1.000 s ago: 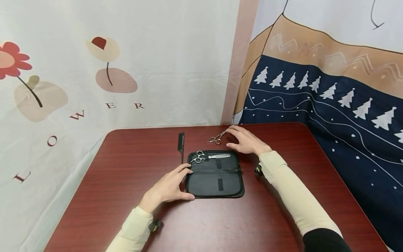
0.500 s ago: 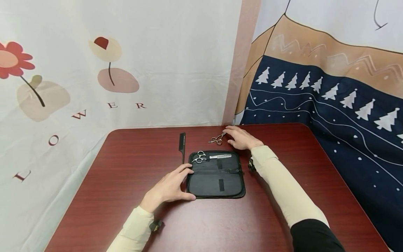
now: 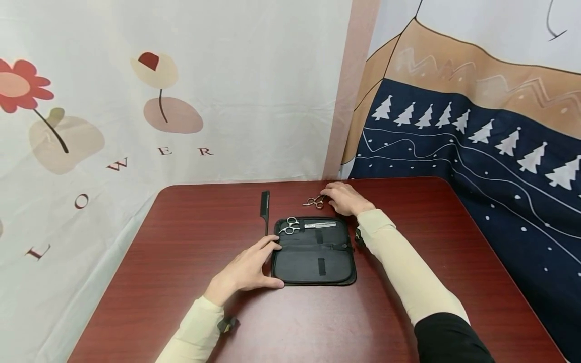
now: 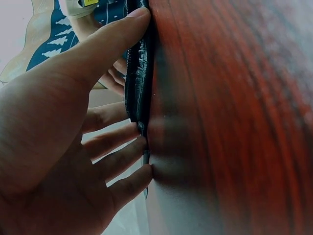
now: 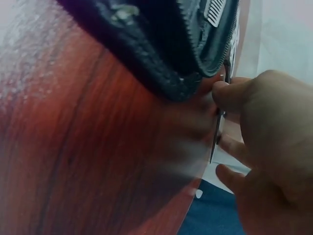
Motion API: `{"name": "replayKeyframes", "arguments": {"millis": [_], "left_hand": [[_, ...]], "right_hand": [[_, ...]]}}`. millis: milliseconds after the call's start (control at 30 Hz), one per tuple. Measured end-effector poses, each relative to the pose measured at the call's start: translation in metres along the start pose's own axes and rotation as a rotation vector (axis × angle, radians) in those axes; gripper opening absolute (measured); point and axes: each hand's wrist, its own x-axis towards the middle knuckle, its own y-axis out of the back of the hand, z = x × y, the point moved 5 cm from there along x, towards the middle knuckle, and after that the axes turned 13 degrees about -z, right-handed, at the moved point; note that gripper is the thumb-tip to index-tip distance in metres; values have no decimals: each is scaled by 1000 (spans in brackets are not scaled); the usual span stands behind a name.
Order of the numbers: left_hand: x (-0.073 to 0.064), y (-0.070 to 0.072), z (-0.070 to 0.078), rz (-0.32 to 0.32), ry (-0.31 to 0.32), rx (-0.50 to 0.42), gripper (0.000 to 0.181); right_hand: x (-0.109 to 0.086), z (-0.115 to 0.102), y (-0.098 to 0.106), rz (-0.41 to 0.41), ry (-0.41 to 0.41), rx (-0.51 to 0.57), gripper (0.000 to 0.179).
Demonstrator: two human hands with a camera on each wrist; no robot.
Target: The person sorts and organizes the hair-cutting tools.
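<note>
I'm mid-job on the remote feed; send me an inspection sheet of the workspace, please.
Surface: dark red wood-grain table.
Job's things: open black rectangular zip case; silver metal toothed scissors in its far half; second silver metal scissors beyond the case.
Clutter: slim black comb, outside the case, at its left.
Hands: left hand touches the case's left edge; right hand is at the second scissors' blade end, grip unclear.
Cables: nothing seen.
Surroundings: white flower-print cloth behind, navy-and-tan tree-print cloth to the right.
</note>
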Motion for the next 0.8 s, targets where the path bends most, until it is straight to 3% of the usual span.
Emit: {"name": "replayKeyframes", "arguments": {"millis": [200, 800], "left_hand": [[0, 0, 0, -3, 3, -3, 88], [1, -1, 0, -2, 0, 7, 88]], "right_hand": [[13, 24, -17, 76, -2, -155, 33], [5, 17, -12, 32, -50, -80, 15]]}}
